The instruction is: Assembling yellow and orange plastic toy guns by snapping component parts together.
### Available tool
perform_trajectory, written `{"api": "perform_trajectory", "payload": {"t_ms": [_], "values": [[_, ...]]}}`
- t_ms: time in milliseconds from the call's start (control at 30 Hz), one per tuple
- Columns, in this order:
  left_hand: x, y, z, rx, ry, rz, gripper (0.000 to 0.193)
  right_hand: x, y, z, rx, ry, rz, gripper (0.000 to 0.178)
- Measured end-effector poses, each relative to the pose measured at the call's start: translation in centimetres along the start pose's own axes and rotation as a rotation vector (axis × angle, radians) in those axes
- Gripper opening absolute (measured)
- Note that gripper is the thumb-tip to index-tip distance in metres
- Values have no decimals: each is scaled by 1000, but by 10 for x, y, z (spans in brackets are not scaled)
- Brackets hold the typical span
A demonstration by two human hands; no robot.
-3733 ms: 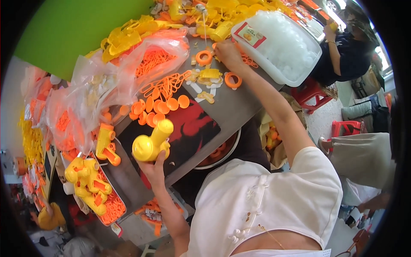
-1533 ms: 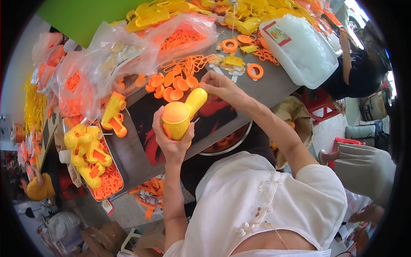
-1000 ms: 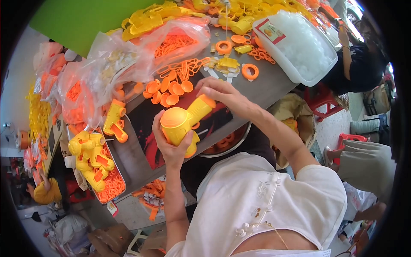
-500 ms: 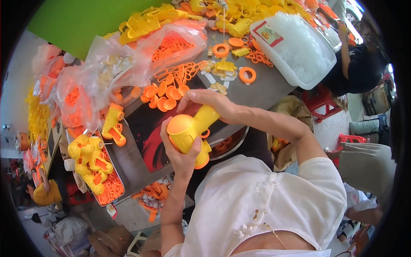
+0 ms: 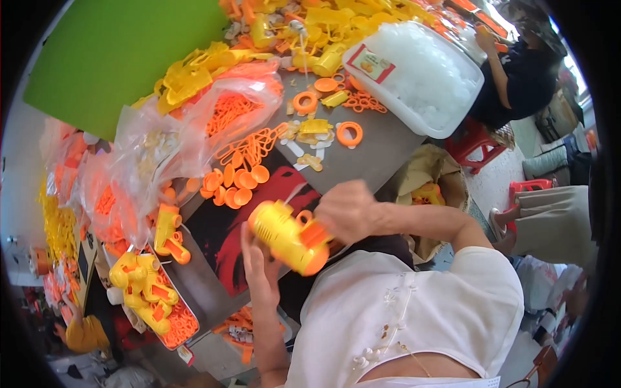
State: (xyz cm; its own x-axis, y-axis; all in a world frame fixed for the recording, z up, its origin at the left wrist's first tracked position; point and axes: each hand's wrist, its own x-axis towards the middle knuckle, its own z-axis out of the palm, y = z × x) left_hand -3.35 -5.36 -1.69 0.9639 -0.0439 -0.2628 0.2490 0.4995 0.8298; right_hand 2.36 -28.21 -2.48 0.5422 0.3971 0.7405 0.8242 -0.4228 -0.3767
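Note:
A yellow plastic toy gun with a ribbed barrel, an orange end and an orange handle part hangs in front of my chest, slightly smeared by motion. My right hand is closed at its orange handle side, the fingertips blurred. Beside the barrel, my left hand stands with its fingers stretched upward along the toy's left side. Whether the left palm touches the toy is hard to tell. Just beyond lies a heap of orange round caps on the table.
A white tub of clear small parts stands far right. Plastic bags of orange pieces crowd the left. Several yellow toys lie on a tray of orange links. Orange rings lie mid-table. A paper bag stands at right.
The toy has turned, with its orange handle part now facing my right hand. My right hand has moved down and closed, while the left fingers have straightened. The view has shifted.

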Motion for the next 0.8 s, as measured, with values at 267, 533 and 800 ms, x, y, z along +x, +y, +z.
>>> {"api": "perform_trajectory", "payload": {"t_ms": [267,533,800], "values": [[14,-12,-20,87,360,310,44,39,68,18,-100,-225,-46,16],[-3,-7,-38,30,379,249,42,66,246,10,-1046,-401,819,16],[-12,-8,-38,-2,417,235,53,80,230,5,-799,-459,881,15]]}}
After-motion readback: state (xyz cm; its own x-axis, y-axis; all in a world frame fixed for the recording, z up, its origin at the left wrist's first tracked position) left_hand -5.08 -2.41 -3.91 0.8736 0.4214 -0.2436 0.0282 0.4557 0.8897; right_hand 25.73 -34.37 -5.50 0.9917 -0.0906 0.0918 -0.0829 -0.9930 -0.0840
